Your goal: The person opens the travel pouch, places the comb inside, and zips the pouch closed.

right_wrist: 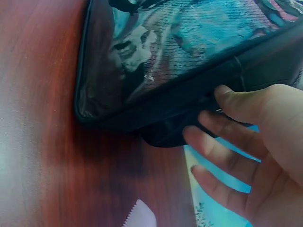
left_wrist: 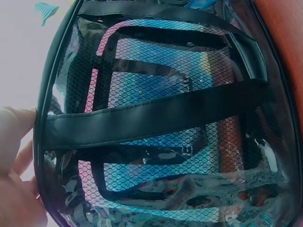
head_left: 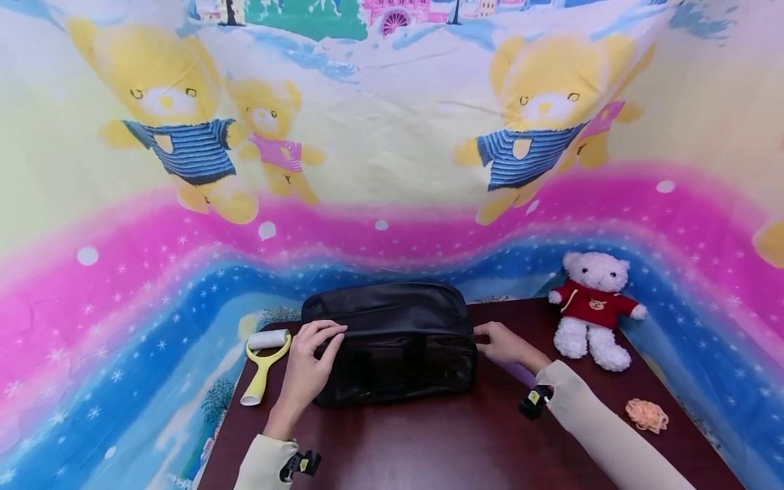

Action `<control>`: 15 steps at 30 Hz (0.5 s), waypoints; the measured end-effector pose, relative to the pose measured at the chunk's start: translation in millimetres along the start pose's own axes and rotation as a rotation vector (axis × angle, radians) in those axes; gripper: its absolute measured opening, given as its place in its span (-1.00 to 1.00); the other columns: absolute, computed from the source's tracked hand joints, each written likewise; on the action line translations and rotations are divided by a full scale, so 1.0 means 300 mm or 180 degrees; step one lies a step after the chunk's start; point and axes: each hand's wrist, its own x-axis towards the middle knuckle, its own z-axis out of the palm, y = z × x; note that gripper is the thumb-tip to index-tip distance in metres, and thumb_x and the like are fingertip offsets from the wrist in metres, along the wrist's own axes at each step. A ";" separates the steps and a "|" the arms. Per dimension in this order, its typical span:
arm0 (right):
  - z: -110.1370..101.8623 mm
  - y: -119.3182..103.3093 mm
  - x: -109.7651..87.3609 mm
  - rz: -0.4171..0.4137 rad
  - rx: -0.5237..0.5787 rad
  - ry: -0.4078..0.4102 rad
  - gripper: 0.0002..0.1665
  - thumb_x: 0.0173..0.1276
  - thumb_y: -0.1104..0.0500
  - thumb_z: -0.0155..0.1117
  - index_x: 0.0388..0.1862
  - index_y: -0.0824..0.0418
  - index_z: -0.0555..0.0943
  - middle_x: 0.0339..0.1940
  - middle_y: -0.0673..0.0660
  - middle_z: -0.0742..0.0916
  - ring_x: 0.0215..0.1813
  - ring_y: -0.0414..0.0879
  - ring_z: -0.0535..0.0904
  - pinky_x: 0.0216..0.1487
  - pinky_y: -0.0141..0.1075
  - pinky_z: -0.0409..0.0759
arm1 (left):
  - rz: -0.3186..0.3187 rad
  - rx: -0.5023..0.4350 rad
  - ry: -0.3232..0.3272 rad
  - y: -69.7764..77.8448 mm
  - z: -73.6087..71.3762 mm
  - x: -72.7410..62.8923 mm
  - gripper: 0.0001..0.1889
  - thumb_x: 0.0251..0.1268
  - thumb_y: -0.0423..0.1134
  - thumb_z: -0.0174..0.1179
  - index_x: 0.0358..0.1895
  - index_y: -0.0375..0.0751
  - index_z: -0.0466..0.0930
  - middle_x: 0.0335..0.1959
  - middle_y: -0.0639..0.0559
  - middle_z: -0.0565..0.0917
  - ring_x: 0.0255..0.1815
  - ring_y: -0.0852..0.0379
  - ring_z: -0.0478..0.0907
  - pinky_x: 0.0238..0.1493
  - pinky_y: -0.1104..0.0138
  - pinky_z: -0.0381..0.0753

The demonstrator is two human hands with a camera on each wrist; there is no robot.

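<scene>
Black and glossy, the bag (head_left: 398,371) stands on the table (head_left: 422,452), between the hands; it is probably light and soft-walled, its clear front (left_wrist: 156,187) likely slick, so the seamed edges (right_wrist: 180,78) or strap (left_wrist: 156,116) should hold best; the left hand (head_left: 308,364) pinches its upper left edge; the right hand (head_left: 505,344) touches its right end, whether gripping I cannot tell; mesh (left_wrist: 142,52) shows through the plastic.

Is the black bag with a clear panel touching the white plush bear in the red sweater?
Apart. The head view shows dark brown tabletop and the right hand between the black bag and plush bear.
</scene>
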 end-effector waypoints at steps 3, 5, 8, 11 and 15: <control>0.018 0.007 -0.003 0.0000 -0.0022 0.0045 -0.80 0.50 0.27 0.25 -0.03 0.14 0.78 -0.13 0.13 0.83 -0.38 -0.33 0.52 -0.28 -0.37 0.48 | 0.0013 -0.0037 0.0020 -0.004 0.002 -0.005 -0.81 0.40 -0.31 0.33 -0.02 -0.03 0.81 -0.01 0.05 0.72 0.11 0.04 0.58 0.24 -0.04 0.42; 0.024 0.015 -0.007 -0.0031 -0.0013 0.0065 -0.84 0.51 0.26 0.25 -0.17 0.11 0.76 -0.25 0.12 0.81 -0.41 -0.30 0.49 -0.29 -0.38 0.47 | 0.0016 -0.0047 0.0031 -0.007 0.004 -0.006 -0.82 0.40 -0.32 0.33 -0.02 -0.04 0.81 -0.02 0.04 0.72 0.11 0.03 0.58 0.25 -0.06 0.40; 0.020 0.022 -0.017 0.0019 0.0171 0.0064 -0.84 0.51 0.23 0.28 -0.31 0.07 0.72 -0.39 0.14 0.77 -0.43 -0.22 0.56 -0.33 -0.36 0.55 | 0.0029 -0.0048 0.0033 -0.010 0.006 -0.004 -0.82 0.42 -0.31 0.31 -0.02 -0.04 0.81 -0.02 0.04 0.72 0.12 0.02 0.57 0.27 -0.09 0.37; 0.005 0.026 -0.024 0.0112 0.0492 0.0079 -0.82 0.50 0.19 0.30 -0.35 0.12 0.73 -0.44 0.21 0.77 -0.45 -0.03 0.66 -0.38 -0.27 0.64 | 0.0032 -0.0071 0.0026 -0.012 0.009 -0.001 -0.82 0.43 -0.29 0.30 -0.01 -0.02 0.81 -0.01 0.05 0.72 0.13 0.02 0.57 0.27 -0.08 0.34; -0.020 0.029 -0.027 0.0272 0.0853 0.0046 -0.76 0.55 0.12 0.25 -0.29 0.18 0.76 -0.40 0.28 0.78 -0.40 0.22 0.71 -0.42 -0.23 0.67 | 0.0045 -0.0102 0.0044 -0.015 0.013 0.000 -0.82 0.44 -0.29 0.30 -0.01 -0.02 0.81 -0.02 0.03 0.72 0.12 0.01 0.57 0.24 -0.08 0.34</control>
